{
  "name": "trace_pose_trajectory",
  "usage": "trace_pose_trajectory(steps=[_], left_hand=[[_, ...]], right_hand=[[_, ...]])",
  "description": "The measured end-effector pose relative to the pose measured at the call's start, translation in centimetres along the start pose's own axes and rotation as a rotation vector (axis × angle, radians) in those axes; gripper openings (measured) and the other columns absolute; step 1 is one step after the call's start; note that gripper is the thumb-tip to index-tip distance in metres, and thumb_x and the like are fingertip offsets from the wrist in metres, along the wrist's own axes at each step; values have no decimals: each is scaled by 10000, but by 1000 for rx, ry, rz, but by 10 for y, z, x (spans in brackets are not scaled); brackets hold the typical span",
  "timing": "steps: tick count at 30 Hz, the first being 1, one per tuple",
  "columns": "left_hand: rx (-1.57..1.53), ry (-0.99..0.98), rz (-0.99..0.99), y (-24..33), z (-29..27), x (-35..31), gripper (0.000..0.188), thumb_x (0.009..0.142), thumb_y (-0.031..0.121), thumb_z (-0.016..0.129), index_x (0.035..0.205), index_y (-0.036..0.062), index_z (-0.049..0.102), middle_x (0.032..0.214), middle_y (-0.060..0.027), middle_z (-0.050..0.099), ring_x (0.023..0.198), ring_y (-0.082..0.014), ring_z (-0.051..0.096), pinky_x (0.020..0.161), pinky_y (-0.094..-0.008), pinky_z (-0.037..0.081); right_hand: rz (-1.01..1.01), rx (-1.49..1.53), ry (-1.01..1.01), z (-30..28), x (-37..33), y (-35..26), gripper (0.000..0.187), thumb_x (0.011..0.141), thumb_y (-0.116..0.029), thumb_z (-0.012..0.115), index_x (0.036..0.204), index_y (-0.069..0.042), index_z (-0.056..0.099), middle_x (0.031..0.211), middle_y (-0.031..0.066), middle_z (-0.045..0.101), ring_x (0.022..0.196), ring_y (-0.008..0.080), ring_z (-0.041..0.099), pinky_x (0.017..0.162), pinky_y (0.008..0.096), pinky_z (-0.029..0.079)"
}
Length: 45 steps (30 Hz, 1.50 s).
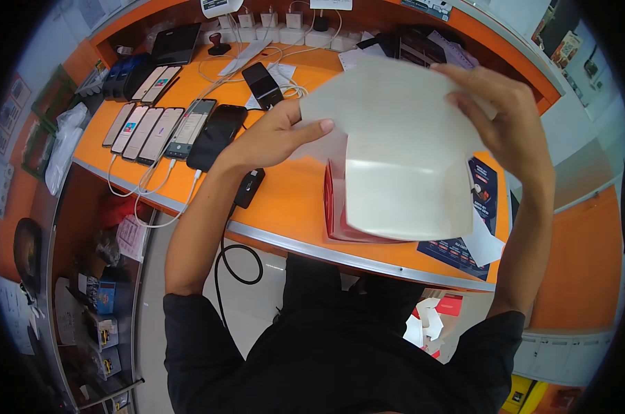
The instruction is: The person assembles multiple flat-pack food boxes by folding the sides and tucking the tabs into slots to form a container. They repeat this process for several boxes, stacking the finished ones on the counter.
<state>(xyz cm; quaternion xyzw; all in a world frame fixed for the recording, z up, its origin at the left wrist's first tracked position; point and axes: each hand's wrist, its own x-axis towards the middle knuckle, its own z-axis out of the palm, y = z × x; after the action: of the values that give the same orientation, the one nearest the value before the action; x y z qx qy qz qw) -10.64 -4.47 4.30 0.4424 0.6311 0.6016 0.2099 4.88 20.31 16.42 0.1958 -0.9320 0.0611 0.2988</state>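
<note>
A cardboard box, white inside and red outside, stands at the front of the orange desk with its large white flaps raised. At its left flap is my left hand, thumb in front and the other fingers mostly hidden behind the board. My right hand grips the upper right flap, its fingers bent around the edge. Beneath the box's right side lies a dark blue printed sheet, partly covered, with a white piece of paper over it.
Several phones lie at the left, some with white charging cables. A black phone sits farther back near chargers and a stamp. A black adapter rests at the desk's front edge. Cardboard scraps are below.
</note>
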Motion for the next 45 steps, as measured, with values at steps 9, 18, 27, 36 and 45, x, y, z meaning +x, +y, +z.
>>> trace_pose_trajectory(steps=[9, 18, 27, 36, 45], left_hand=[[63, 113, 66, 15, -1, -16, 348, 914, 109, 678, 1228, -18, 597, 1046, -62, 682, 939, -106, 628, 812, -264, 502], [247, 327, 142, 8, -4, -31, 266, 922, 152, 676, 1129, -14, 658, 892, -35, 691, 769, -67, 615, 650, -218, 479], [1037, 217, 776, 64, 73, -47, 529, 775, 88, 739, 1262, 53, 537, 1075, -109, 633, 828, -245, 646, 687, -328, 514], [926, -394, 266, 73, 127, -13, 433, 876, 122, 670, 1291, 120, 546, 884, -128, 712, 681, -300, 677, 561, -347, 518], [870, -223, 410, 86, 116, -25, 452, 758, -26, 655, 1203, 44, 611, 852, -115, 710, 647, -250, 672, 545, -311, 520]], right_hand=[[-40, 24, 52, 15, -3, -2, 355, 822, -12, 702, 1168, -93, 698, 804, 111, 671, 685, 215, 619, 621, 327, 489], [260, 4, 556, 43, -72, -25, 388, 765, -106, 772, 1114, -23, 623, 1087, 129, 567, 1006, 240, 580, 790, 324, 488], [794, 797, 299, 78, -124, -55, 432, 878, -215, 680, 1238, -41, 516, 1194, 97, 489, 1077, 191, 533, 789, 303, 483], [929, 1237, 327, 92, -132, -40, 302, 973, -208, 549, 1202, -12, 529, 1222, 109, 538, 1031, 167, 560, 845, 287, 473], [901, 1148, 158, 115, -143, -37, 337, 890, -31, 539, 1226, -19, 515, 1197, 59, 545, 937, 112, 572, 801, 265, 485]])
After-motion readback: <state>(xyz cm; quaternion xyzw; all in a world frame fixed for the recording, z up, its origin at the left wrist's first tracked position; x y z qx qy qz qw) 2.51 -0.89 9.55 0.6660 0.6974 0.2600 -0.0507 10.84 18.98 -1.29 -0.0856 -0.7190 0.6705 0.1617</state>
